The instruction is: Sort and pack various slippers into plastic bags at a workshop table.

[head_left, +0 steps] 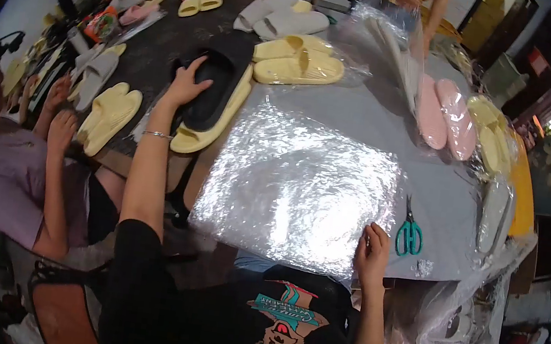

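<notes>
At the left of the table, my left hand (187, 87) grips a black slipper (214, 99), its thumb over the inner side. Another black slipper (231, 53) lies against it. Below and beside them a yellow slipper (193, 140) shows in part. In front of me lies a shiny stack of clear plastic bags (288, 180). The curled fingers of my right hand (373, 251) pinch its near right edge. Scissors with green handles (409, 235) rest just right of that hand.
Bagged yellow slippers (298, 68), grey slippers (284, 20) and pink slippers (444, 117) lie farther back. A co-worker (26, 183) sits close on my left; others work across the table. A large plastic sack (463, 326) hangs at the near right edge.
</notes>
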